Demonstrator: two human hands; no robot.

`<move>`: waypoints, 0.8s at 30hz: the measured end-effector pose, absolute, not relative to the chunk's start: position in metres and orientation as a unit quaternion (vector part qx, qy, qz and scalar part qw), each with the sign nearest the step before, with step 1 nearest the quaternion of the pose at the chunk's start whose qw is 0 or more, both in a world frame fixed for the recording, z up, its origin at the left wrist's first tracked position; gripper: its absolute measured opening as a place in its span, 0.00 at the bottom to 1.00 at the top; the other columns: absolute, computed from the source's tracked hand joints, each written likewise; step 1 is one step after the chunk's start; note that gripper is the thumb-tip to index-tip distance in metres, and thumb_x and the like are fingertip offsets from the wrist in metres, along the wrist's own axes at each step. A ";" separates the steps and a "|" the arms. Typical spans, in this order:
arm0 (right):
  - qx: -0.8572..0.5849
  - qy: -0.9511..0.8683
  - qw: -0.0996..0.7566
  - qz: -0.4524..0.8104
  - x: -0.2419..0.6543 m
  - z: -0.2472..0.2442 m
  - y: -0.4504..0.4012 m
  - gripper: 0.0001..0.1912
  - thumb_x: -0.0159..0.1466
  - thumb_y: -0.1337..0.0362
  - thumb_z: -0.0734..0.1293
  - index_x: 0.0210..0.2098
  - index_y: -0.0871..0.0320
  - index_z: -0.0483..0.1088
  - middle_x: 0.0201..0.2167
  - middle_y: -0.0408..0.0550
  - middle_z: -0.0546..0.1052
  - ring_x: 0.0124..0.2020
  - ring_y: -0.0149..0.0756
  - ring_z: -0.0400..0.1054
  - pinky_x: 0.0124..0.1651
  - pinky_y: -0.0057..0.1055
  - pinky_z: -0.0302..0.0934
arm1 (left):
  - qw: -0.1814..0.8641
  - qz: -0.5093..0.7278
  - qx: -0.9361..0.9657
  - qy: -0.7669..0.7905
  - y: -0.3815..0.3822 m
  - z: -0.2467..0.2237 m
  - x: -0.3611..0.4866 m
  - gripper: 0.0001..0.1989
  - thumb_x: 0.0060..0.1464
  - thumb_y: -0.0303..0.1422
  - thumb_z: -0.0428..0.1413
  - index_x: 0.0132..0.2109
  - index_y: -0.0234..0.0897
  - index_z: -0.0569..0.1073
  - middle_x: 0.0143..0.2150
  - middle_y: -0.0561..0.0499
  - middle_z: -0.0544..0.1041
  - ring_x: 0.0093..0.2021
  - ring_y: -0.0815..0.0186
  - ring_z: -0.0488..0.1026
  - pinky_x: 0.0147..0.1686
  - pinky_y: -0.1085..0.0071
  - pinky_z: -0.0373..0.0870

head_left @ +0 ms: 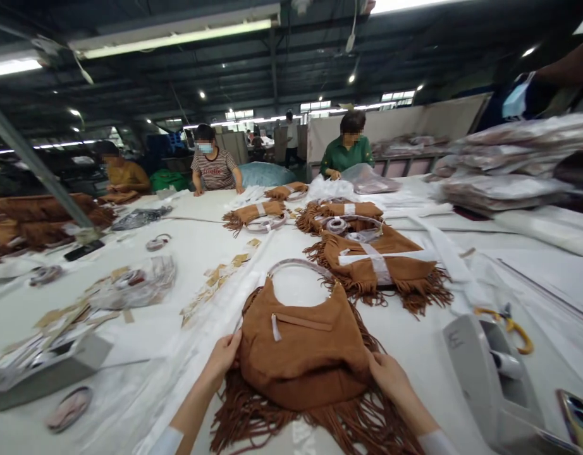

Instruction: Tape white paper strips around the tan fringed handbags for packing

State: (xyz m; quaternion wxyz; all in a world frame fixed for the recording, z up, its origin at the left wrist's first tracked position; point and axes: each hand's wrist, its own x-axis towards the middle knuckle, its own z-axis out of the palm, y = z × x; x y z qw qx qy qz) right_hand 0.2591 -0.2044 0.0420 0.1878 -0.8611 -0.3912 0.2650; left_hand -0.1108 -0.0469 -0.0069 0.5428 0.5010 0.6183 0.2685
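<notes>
A brown suede fringed handbag [301,354] lies on the white table right in front of me, its wrapped handle [301,264] arching away from me. A zipped pocket with a wrapped pull [276,328] shows on its upper side. My left hand [224,355] grips the bag's left edge, thumb on top. At the right edge my right hand [391,373] pinches the suede in the same way. Long fringe spreads out below the bag and along its sides. Just beyond it lies another brown fringed bag [400,253] with a white band around it.
A grey tape dispenser [490,373], yellow-handled pliers [516,328] and a phone [578,417] lie at right. Another dispenser [49,366] and plastic wrap [153,281] are at left. Wrapped bags [509,158] are piled far right. Several people work across the table.
</notes>
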 end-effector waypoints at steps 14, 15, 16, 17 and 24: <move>-0.902 -0.393 0.157 0.086 0.219 0.044 -0.206 0.09 0.67 0.68 0.56 0.35 0.59 0.67 0.33 0.53 0.76 0.36 0.39 0.70 0.38 0.30 0.55 | 0.319 0.259 0.647 0.643 -0.056 -0.039 -0.081 0.16 0.63 0.38 0.38 0.34 0.39 0.66 0.34 0.41 0.75 0.42 0.52 0.74 0.41 0.60 0.67; -0.903 -0.392 0.160 0.075 0.216 0.043 -0.207 0.10 0.67 0.68 0.55 0.35 0.59 0.66 0.33 0.52 0.76 0.35 0.39 0.70 0.37 0.29 0.55 | 0.283 0.247 0.662 0.648 -0.055 -0.042 -0.083 0.16 0.63 0.38 0.38 0.33 0.39 0.66 0.32 0.42 0.75 0.38 0.53 0.75 0.38 0.62 0.67; -0.905 -0.388 0.163 0.066 0.215 0.041 -0.209 0.10 0.67 0.68 0.55 0.35 0.59 0.66 0.32 0.53 0.75 0.34 0.39 0.70 0.36 0.30 0.55 | 0.251 0.234 0.674 0.654 -0.055 -0.046 -0.085 0.16 0.63 0.38 0.38 0.33 0.39 0.65 0.30 0.43 0.74 0.36 0.54 0.75 0.34 0.64 0.66; -0.907 -0.383 0.165 0.060 0.215 0.040 -0.211 0.10 0.67 0.68 0.55 0.34 0.59 0.66 0.31 0.53 0.75 0.33 0.39 0.69 0.35 0.30 0.54 | 0.229 0.220 0.682 0.659 -0.054 -0.049 -0.087 0.16 0.64 0.37 0.38 0.33 0.39 0.65 0.28 0.44 0.74 0.34 0.55 0.75 0.32 0.65 0.65; -0.899 -0.378 0.211 0.070 0.229 0.050 -0.219 0.12 0.67 0.63 0.58 0.29 0.56 0.67 0.29 0.48 0.76 0.32 0.38 0.70 0.35 0.28 0.55 | 0.201 0.169 0.722 0.641 -0.045 -0.062 -0.099 0.15 0.64 0.38 0.38 0.33 0.40 0.65 0.26 0.45 0.73 0.32 0.54 0.75 0.29 0.67 0.64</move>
